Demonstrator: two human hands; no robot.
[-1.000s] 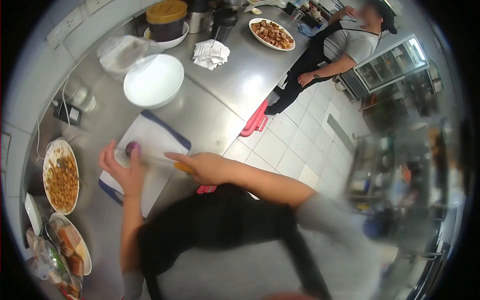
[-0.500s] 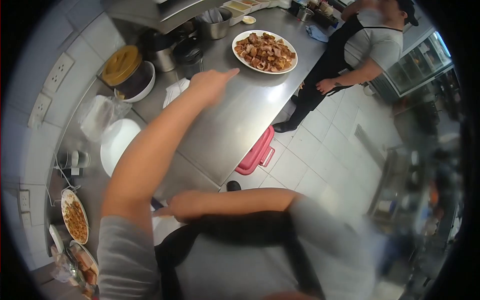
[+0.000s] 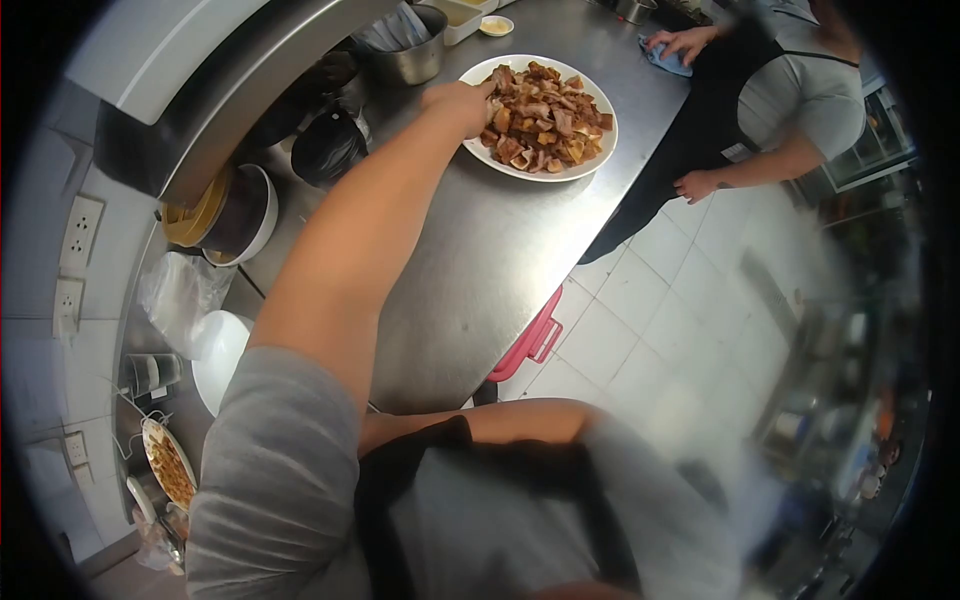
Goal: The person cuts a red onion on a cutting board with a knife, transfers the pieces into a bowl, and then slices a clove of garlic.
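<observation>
A large white oval plate (image 3: 548, 177) piled with chopped, browned meat (image 3: 553, 118) stands on the steel counter. My left arm is stretched across the counter, and my left hand (image 3: 458, 107) is over the plate's left rim. Its fingertips are curled together against the meat at the near-left edge of the pile, seemingly pinching a piece, though the fingers partly hide it. My right forearm (image 3: 520, 421) lies bent across my front; the hand at its end is hidden behind my left arm.
A metal pot (image 3: 412, 62), a yellow-lidded container (image 3: 196, 212), a plastic bag (image 3: 183, 297) and a white bowl (image 3: 218, 360) line the wall side. A co-worker in a black apron (image 3: 690, 130) holds a blue cloth (image 3: 668, 55) at the counter's far end. A red bin (image 3: 530, 345) sits below.
My left hand has moved forward from the bare counter onto the meat, its pointing finger now curled. My right hand has gone out of sight. The co-worker's hand has come down onto the cloth.
</observation>
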